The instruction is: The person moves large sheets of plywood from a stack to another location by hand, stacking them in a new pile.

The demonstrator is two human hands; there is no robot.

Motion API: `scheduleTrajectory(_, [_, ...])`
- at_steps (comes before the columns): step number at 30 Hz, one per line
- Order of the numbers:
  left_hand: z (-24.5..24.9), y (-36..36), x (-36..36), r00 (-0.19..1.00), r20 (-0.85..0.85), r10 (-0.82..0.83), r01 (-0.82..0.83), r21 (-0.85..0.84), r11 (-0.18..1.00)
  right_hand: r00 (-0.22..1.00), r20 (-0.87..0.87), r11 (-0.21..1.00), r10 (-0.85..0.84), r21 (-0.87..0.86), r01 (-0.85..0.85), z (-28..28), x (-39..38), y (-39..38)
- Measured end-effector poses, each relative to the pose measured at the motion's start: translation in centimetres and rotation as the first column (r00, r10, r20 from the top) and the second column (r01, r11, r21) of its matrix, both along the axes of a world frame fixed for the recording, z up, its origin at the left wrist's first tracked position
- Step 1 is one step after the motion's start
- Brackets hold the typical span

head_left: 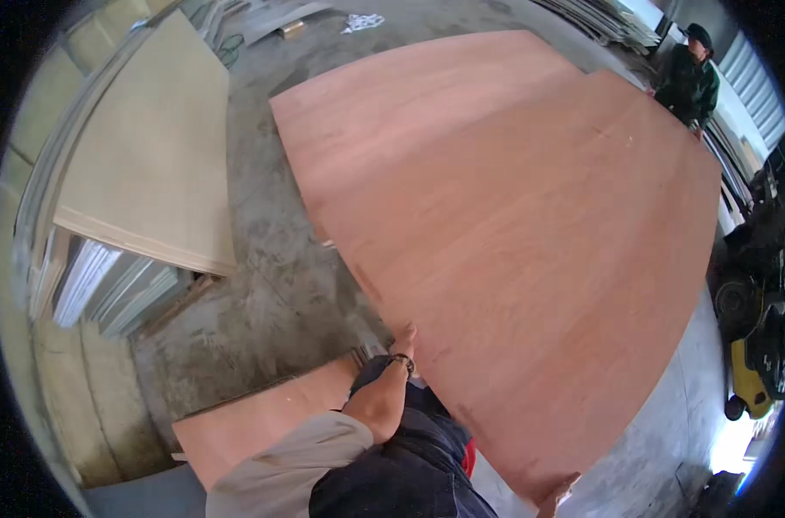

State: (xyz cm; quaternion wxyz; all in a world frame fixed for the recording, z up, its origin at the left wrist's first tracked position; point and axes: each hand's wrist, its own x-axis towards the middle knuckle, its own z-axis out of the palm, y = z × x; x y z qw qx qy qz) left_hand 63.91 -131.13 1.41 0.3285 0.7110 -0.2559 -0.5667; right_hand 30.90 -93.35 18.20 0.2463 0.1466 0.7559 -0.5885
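A large reddish plywood sheet (pixel 513 259) stretches out in front of me, lying over or beside another sheet of the same colour (pixel 409 91). My left hand (pixel 407 339), with a dark band at its wrist, is closed on the near edge, thumb on top and fingers hidden beneath. At the near right corner my right hand (pixel 560 495) grips the sheet; only part of it shows. A person in dark clothes and a cap (pixel 689 78) stands at the far edge, with hands at the sheet.
Pale boards (pixel 151 147) lean on the left over a stack of panels (pixel 125 285). Another reddish board (pixel 263 419) lies low at my left. A black and yellow machine (pixel 750 375) stands on the right. White scraps (pixel 363 22) lie on the concrete floor (pixel 271 302).
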Motion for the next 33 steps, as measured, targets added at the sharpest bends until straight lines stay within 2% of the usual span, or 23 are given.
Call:
scheduleTrajectory(1, [0.5, -1.9, 1.6, 0.997, 0.071, -0.029, 0.030, -0.007, 1.000, 1.000, 0.007, 1.000, 0.009, 0.009, -0.010, 0.4, 1.8, -2.1])
scheduleTrajectory(6, [4.8, -12.6, 6.5, 0.993, 0.029, -0.116, 0.097, 0.379, 0.920, 1.000, 0.011, 1.000, 0.026, 0.014, -0.026, -0.1, 9.1, -11.8])
scheduleTrajectory(7, [3.7, -14.9, 7.6, 0.993, 0.038, -0.114, 0.091, 0.382, 0.920, 1.000, 0.016, 0.999, 0.027, 0.019, -0.028, -0.2, 10.6, -14.0])
scheduleTrajectory(9, [1.2, -18.8, 10.0, 0.994, -0.075, 0.085, -0.083, 0.023, 0.996, 1.000, 0.009, 0.999, 0.024, 0.036, -0.024, -0.6, 13.4, -18.3])
scheduleTrajectory(10, [0.1, -21.2, 11.1, 0.987, -0.124, 0.100, -0.104, -0.031, 0.994, 1.000, -0.002, 0.999, 0.022, 0.045, -0.022, -0.7, 14.7, -20.3])
scheduleTrajectory(12, [-1.7, -26.2, 13.4, 0.972, -0.210, 0.101, -0.107, -0.018, 0.994, 1.000, -0.019, 1.000, 0.000, 0.020, 0.000, -1.5, 17.0, -24.5])
scheduleTrajectory(18, [-6.6, -35.7, 20.0, 0.877, -0.445, 0.184, -0.081, 0.241, 0.967, 0.994, -0.054, 0.996, -0.091, 0.015, 0.092, -2.9, 24.0, -31.8])
scheduleTrajectory(20, [-8.4, -37.7, 22.9, 0.823, -0.538, 0.180, -0.014, 0.298, 0.955, 0.988, -0.053, 0.989, -0.148, 0.017, 0.149, -3.8, 27.7, -33.6])
scheduleTrajectory(22, [-9.7, -41.4, 26.3, 0.683, -0.720, 0.123, 0.128, 0.283, 0.951, 0.980, -0.043, 0.980, -0.197, 0.017, 0.197, -5.2, 32.1, -36.3])
scheduleTrajectory(24, [-8.1, -46.2, 27.9, 0.863, -0.499, 0.073, -0.030, 0.093, 0.995, 0.972, -0.031, 0.972, -0.233, 0.019, 0.234, -7.4, 36.4, -40.5])
scheduleTrajectory(26, [-1.1, -50.4, 29.6, 0.954, -0.297, 0.042, 0.029, 0.232, 0.972, 0.965, -0.015, 0.965, -0.261, 0.019, 0.261, -10.4, 40.9, -41.9])
scheduleTrajectory(27, [-5.9, -52.0, 32.4, 0.957, -0.289, 0.018, 0.061, 0.264, 0.963, 0.962, -0.011, 0.962, -0.273, 0.010, 0.273, -12.6, 42.6, -42.5])
scheduleTrajectory(28, [-13.1, -54.1, 36.2, 0.905, -0.417, 0.082, 0.083, 0.363, 0.928, 0.963, 0.002, 0.963, -0.269, 0.006, 0.269, -14.6, 44.9, -43.5])
scheduleTrajectory(29, [-17.1, -55.2, 39.6, 0.837, -0.523, 0.160, 0.107, 0.443, 0.890, 0.965, 0.010, 0.965, -0.262, -0.005, 0.262, -16.9, 47.0, -43.9])
scheduleTrajectory(31, [-19.1, -58.4, 43.3, 0.862, -0.492, 0.120, 0.134, 0.450, 0.883, 0.987, 0.009, 0.986, -0.162, 0.048, 0.161, -15.6, 50.7, -49.6])
scheduleTrajectory(32, [-19.5, -59.7, 44.0, 0.870, -0.483, 0.102, 0.144, 0.446, 0.884, 0.960, 0.157, 0.972, -0.232, 0.009, 0.233, -16.5, 51.4, -50.9])
scheduleTrajectory(33, [-17.2, -60.7, 43.6, 0.885, -0.456, 0.089, 0.151, 0.463, 0.873, 0.905, 0.307, 0.950, -0.294, -0.014, 0.313, -17.4, 52.4, -51.2])
